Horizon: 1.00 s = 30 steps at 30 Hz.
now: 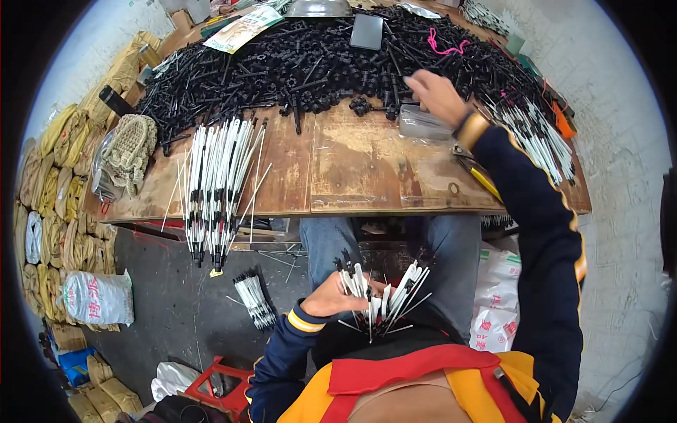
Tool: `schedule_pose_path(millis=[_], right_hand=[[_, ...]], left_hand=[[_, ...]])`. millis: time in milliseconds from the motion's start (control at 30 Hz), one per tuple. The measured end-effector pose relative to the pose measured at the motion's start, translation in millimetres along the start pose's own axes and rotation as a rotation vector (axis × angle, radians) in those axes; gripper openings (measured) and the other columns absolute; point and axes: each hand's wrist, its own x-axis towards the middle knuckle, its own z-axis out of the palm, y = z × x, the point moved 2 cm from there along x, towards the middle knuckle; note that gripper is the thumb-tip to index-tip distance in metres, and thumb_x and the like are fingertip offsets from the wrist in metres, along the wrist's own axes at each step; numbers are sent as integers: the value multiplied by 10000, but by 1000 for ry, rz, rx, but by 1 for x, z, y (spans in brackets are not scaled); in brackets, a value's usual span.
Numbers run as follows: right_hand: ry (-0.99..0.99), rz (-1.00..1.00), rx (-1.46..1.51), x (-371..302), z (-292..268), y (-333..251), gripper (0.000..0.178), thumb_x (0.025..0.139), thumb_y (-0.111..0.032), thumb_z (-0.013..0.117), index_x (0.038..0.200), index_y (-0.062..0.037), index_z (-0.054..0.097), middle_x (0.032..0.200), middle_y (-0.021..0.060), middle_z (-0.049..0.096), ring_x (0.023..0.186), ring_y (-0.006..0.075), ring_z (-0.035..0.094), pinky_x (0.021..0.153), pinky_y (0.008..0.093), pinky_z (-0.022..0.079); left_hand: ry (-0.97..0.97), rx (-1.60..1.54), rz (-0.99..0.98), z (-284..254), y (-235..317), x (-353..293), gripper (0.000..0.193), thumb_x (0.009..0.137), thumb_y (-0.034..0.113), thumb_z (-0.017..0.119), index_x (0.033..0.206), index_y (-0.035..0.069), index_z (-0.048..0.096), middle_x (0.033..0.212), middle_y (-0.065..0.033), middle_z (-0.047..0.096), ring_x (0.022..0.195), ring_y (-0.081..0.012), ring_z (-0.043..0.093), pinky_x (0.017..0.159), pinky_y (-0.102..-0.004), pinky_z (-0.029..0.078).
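My left hand [330, 296] is closed around a loose bundle of white sticks with black ends [400, 295], held above my lap and fanned out to both sides. My right hand [438, 97] is stretched out over the far right of the table, at the near edge of a large heap of black plastic parts [310, 63]. Its fingertips are blurred, and whether they hold anything does not show. Just below that hand lies a clear plastic box [421, 124]. Pliers with yellow handles [482, 180] rest nearer the table's front edge.
On the wooden table [360, 158], a thick bundle of white-and-black sticks [220, 166] overhangs the front edge at left; more white sticks [539, 137] lie at right. A phone [367, 32] sits on the heap. Another bundle [254, 299] and a red stool [222, 384] are on the floor.
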Motion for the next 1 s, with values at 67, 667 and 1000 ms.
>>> schedule_pose_path(millis=[67, 667, 1000], right_hand=[[10, 106, -327, 54, 18, 9, 606, 906, -584, 546, 935, 7, 680, 969, 180, 713, 898, 366, 681, 825, 486, 506], [-593, 82, 759, -160, 21, -97, 354, 859, -84, 711, 1175, 12, 584, 940, 112, 681, 824, 174, 700, 751, 273, 575], [-897, 426, 1021, -303, 34, -107, 268, 916, -195, 683, 1086, 5, 631, 890, 87, 677, 761, 171, 704, 665, 280, 591]], left_hand=[[43, 28, 23, 0, -2, -6, 296, 794, 145, 761, 1005, -16, 631, 1028, -152, 689, 1166, -322, 606, 971, -423, 473], [82, 278, 81, 46, -1, -26, 316, 779, 143, 785, 1044, 24, 662, 984, -20, 648, 913, -103, 579, 825, -274, 483], [106, 495, 48, 79, 4, -27, 200, 731, 36, 820, 885, 19, 694, 1012, -66, 560, 895, -151, 541, 809, -280, 453]])
